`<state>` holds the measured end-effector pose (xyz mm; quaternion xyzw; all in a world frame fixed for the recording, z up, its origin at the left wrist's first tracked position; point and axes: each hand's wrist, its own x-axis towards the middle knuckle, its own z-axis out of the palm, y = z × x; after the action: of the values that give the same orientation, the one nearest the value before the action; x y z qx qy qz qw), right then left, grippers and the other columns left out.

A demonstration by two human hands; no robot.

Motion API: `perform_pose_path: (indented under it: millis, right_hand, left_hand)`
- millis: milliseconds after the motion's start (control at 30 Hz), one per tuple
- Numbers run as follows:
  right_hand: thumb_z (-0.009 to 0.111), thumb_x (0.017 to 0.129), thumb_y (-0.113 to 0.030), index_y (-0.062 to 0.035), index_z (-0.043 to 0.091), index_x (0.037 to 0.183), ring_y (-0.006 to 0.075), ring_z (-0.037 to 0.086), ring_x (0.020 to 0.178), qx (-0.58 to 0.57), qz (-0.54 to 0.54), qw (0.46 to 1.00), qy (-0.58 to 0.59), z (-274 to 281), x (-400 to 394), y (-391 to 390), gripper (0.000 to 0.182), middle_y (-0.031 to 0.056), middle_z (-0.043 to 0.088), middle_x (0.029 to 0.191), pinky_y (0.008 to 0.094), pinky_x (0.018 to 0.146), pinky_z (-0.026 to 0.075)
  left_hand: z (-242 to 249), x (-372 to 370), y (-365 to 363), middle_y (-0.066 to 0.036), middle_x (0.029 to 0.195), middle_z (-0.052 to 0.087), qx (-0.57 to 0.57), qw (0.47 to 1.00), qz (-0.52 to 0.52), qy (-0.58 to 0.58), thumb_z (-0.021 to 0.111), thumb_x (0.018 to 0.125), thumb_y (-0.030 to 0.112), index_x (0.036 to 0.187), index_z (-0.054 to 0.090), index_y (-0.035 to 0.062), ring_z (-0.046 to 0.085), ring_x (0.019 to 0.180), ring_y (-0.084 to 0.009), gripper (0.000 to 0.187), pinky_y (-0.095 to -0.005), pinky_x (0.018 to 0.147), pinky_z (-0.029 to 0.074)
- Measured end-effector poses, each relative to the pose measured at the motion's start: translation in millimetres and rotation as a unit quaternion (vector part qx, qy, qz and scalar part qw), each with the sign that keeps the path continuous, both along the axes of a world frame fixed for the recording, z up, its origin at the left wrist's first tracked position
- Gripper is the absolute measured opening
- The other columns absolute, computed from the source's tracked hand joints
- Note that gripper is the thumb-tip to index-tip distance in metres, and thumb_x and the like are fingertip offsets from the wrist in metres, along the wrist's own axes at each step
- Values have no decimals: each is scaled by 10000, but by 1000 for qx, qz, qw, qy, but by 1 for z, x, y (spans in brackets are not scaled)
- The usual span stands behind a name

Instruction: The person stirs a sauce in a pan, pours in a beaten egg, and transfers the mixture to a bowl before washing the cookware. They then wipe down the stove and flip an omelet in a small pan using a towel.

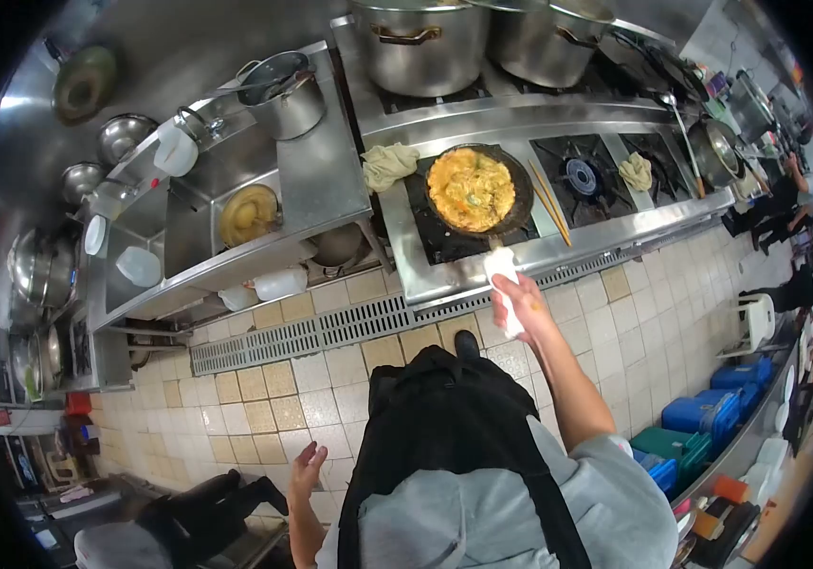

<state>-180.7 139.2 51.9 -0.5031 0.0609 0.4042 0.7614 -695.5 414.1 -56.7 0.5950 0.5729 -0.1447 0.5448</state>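
My right hand [518,305] is closed round a white cloth [503,275] wrapped about the handle of a frying pan [526,194]. The pan sits on the near left burner of the stove, and a yellow-orange egg dish [471,190] fills it. Beside the pan, to its right, lies a pair of long wooden chopsticks [550,202]. A crumpled pale cloth [389,166] rests on the stove's left edge. My left hand [308,469] hangs low over the tiled floor with its fingers apart, holding nothing.
Large steel pots [423,52] stand behind the stove [596,228]. A sink [207,204] with a pot [285,104] on its counter is at left. A person in dark trousers [207,517] is close at lower left. Blue bins [700,412] line the right side.
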Motion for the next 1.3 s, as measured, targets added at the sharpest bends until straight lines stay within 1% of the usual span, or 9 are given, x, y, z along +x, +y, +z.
perform_pose_path:
  millis: [200, 300, 400, 500, 700, 833, 1033, 1133, 1300]
  right_hand:
    - [659, 946, -196, -95, 511, 1006, 102, 481, 465, 40, -20, 997, 62, 17, 11, 26, 189, 10, 545, 688, 280, 395, 404]
    - [640, 954, -197, -76, 510, 967, 104, 484, 461, 26, -19, 997, -64, 54, 32, 38, 178, 11, 535, 681, 274, 396, 405]
    - [601, 982, -211, -80, 516, 964, 93, 495, 456, -17, -39, 965, -258, 97, 66, 56, 158, 2, 543, 695, 261, 399, 413]
    - [603, 997, -238, -68, 540, 986, 89, 503, 464, -47, -100, 899, -424, 125, 106, 78, 181, -1, 549, 701, 267, 403, 418]
    - [646, 975, -237, -102, 533, 1001, 81, 482, 469, 36, -65, 970, -231, 136, 83, 77, 178, -3, 536, 697, 257, 390, 389]
    - [670, 957, -230, -92, 534, 1023, 71, 440, 472, 130, -86, 986, -50, 78, 53, 45, 204, -14, 510, 684, 258, 388, 361]
    - [669, 958, -217, -87, 533, 983, 95, 476, 475, 50, -133, 990, -2, -21, 3, -18, 190, 7, 536, 695, 272, 406, 407]
    - [654, 962, -207, -86, 517, 997, 97, 473, 463, 2, -139, 990, 19, -36, -30, -52, 186, 10, 533, 691, 276, 396, 402]
    - [643, 948, -178, -77, 505, 1001, 98, 455, 448, -41, -103, 993, 33, -46, -25, -59, 179, 9, 519, 690, 272, 378, 383]
  left_hand:
    - [-6, 16, 25, -166, 1451, 524, 48, 996, -33, -61, 657, 914, 552, 1513, 402, 44, 521, 1306, -302, 826, -456, 1054, 419]
    - [6, 17, 24, -232, 1425, 537, 43, 995, 35, -81, 700, 928, 420, 1449, 475, -24, 515, 1314, -282, 721, -377, 1096, 391]
    - [11, 8, 23, -192, 1385, 569, 33, 990, 87, -102, 684, 945, 429, 1450, 454, -54, 523, 1303, -258, 735, -354, 1061, 424]
    - [-15, -10, 33, -134, 1337, 593, 48, 990, 73, -114, 653, 953, 473, 1465, 448, -26, 585, 1148, -213, 743, -331, 890, 479]
    - [0, -7, 43, -191, 1470, 470, 62, 965, 152, -204, 631, 981, 429, 1465, 389, -91, 479, 1329, -268, 751, -394, 1062, 443]
    - [2, -14, 35, -183, 1410, 538, 82, 958, 180, -207, 672, 968, 374, 1441, 465, -53, 536, 1248, -244, 670, -361, 1051, 443]
    - [14, -39, -3, -176, 1369, 581, 35, 985, 125, -113, 673, 973, 335, 1437, 463, -63, 553, 1247, -243, 647, -341, 1055, 431]
    - [-34, -91, -6, -179, 1391, 566, -55, 991, 105, -66, 674, 951, 431, 1431, 465, -75, 522, 1291, -259, 728, -377, 1091, 398]
    - [-50, -117, -22, -156, 1369, 583, -102, 979, 133, -116, 718, 894, 489, 1428, 469, -76, 509, 1307, -249, 817, -417, 1096, 375]
